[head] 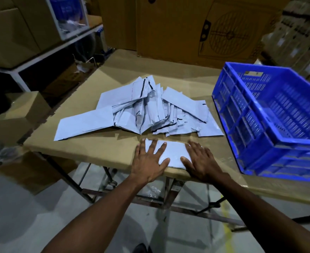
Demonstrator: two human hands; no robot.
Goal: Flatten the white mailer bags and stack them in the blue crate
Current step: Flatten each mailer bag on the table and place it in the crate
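Under both palms, at the near edge of the cardboard-covered folding table [103, 152], lies a single white plastic mailer bag [172, 152], flat, with its long axis running left to right between the hands and its near long side almost flush with the table's lip. The left hand [149, 161] presses on the bag's left end with fingers straight and spread, the thumb reaching across the white surface. The right hand [199, 161] rests on the bag's right end, likewise flat and open, fingers pointing away from the person; it is blurred, so finer detail cannot be told.

Just beyond the fingertips a strip of bare tabletop separates this bag from the loose heap of white mailer bags [145, 110], which fans out left and right, some pieces folded or standing on edge. Bare tabletop also lies left of the left hand, up to the table's left edge.

Right of the right hand, with a gap of bare table between, stands the blue perforated plastic crate [270, 125], tilted in view, its open top facing up. Past the heap stands a large brown cardboard carton [187, 28].
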